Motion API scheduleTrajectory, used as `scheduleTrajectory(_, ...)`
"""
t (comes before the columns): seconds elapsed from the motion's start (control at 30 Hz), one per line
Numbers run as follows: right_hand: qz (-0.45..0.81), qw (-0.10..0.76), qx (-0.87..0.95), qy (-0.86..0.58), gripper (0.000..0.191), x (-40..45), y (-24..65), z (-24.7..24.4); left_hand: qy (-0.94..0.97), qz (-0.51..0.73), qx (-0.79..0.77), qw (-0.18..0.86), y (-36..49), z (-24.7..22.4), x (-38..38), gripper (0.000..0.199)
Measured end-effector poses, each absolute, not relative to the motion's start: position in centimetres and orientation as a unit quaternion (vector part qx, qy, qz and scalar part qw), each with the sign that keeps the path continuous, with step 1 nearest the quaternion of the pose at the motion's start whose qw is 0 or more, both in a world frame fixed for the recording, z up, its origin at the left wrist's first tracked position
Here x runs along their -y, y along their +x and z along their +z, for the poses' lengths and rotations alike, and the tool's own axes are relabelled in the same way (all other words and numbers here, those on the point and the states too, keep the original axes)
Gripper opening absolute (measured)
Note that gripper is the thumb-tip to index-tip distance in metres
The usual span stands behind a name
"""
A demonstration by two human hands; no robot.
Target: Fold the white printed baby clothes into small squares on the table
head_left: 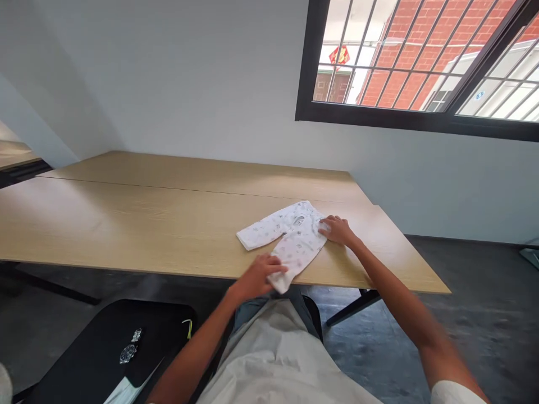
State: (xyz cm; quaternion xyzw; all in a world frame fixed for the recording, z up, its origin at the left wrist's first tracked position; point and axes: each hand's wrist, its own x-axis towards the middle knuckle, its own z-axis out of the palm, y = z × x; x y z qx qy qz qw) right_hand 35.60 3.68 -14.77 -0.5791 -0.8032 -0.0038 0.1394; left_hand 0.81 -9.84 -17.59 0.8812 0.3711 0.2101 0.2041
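A small pair of white baby trousers (286, 233) with a faint grey print lies flat on the wooden table (138, 224), its legs spread towards the left and towards me. My left hand (260, 275) grips the cuff of the near leg at the table's front edge. My right hand (336, 229) rests flat on the waist end at the right, fingers pressing the cloth down.
A black seat or case (105, 348) stands low at the left with a wristwatch (128, 350) on it. The table is made of two joined tops. A grey wall and a barred window (421, 62) lie behind, and a dark floor (484, 314) at the right.
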Motion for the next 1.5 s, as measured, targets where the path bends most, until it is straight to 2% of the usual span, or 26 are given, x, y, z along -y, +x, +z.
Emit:
scheduleTrajectory(0.07, -0.007, 0.147, 0.829, -0.540, 0.041, 1.0, 36.5, -15.5, 0.835, 0.262, -0.383, 0.296, -4.0, -17.2, 10.2, 0.019)
scheduleTrajectory(0.2, 0.024, 0.198, 0.877, -0.437, 0.063, 10.2, 37.1, -17.4, 0.728, 0.377, -0.427, 0.383, -11.1, -16.7, 12.0, 0.019)
scheduleTrajectory(0.23, 0.029, 0.217, 0.882, -0.418, 0.059, 11.9, 37.1, -17.9, 0.699, 0.414, -0.434, 0.390, -12.0, -16.5, 12.3, 0.023)
scheduleTrajectory(0.33, 0.063, 0.306, 0.873, -0.374, 0.020, 14.3, 37.1, -18.6, 0.638, 0.499, -0.449, 0.377, -12.8, -15.4, 11.7, 0.040)
scheduleTrajectory(0.4, 0.115, 0.385, 0.838, -0.370, 0.016, 13.7, 36.9, -18.1, 0.621, 0.522, -0.463, 0.357, -12.0, -14.3, 9.8, 0.047)
scheduleTrajectory(0.53, 0.248, 0.486, 0.684, -0.485, 0.034, 9.6, 36.0, -15.4, 0.603, 0.525, -0.483, 0.358, -8.8, -12.5, 3.0, 0.052)
scheduleTrajectory(0.63, 0.388, 0.467, 0.600, -0.520, 0.046, 6.1, 35.5, -14.1, 0.629, 0.447, -0.506, 0.386, -6.7, -12.6, -1.8, 0.040)
scheduleTrajectory(0.73, 0.435, 0.437, 0.564, -0.550, 0.041, 4.0, 35.7, -14.3, 0.614, 0.374, -0.565, 0.405, -6.0, -14.0, -4.4, 0.025)
scheduleTrajectory(0.9, 0.313, 0.439, 0.601, -0.590, 0.023, 2.7, 36.4, -15.4, 0.608, 0.383, -0.616, 0.324, -6.7, -16.1, -5.3, 0.022)
scheduleTrajectory(1.1, 0.120, 0.399, 0.657, -0.629, 0.016, -2.2, 34.8, -16.0, 0.643, 0.295, -0.684, 0.176, -6.8, -15.3, -6.2, 0.041)
scheduleTrajectory(1.2, 0.067, 0.378, 0.678, -0.627, 0.017, -5.5, 34.0, -15.8, 0.666, 0.240, -0.698, 0.107, -5.5, -14.0, -6.1, 0.054)
scheduleTrajectory(1.33, -0.003, 0.336, 0.712, -0.616, 0.026, -7.8, 31.9, -15.1, 0.727, 0.189, -0.660, -0.013, -0.9, -13.0, -5.5, 0.048)
scheduleTrajectory(1.43, -0.060, 0.317, 0.745, -0.583, 0.030, -7.7, 28.5, -14.9, 0.805, 0.143, -0.575, 0.021, 3.6, -13.5, -5.7, 0.046)
scheduleTrajectory(1.5, -0.041, 0.275, 0.783, -0.556, 0.035, -7.4, 26.1, -15.1, 0.827, 0.102, -0.549, 0.063, 6.0, -14.5, -5.9, 0.052)
